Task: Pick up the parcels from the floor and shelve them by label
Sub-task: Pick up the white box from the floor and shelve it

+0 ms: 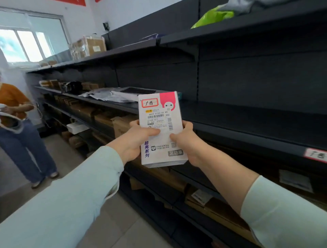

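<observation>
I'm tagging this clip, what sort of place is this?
Probably a parcel depot or pickup point: dark shelving holds cardboard boxes and mailer bags, and a tag on a shelf edge seems to match the label on the parcel.

To my left a person point(16, 124) in an orange top and blue jeans stands on the pale tiled floor point(123, 221), holding something light-coloured at the waist. Behind them, a wide window point(30, 44) in the white wall point(85, 19) lets in bright daylight, with blue sky through the panes. High on that wall a red banner point(70, 2) is cut off by the top edge, and a small dark device point(105, 26) is mounted near the corner.
</observation>
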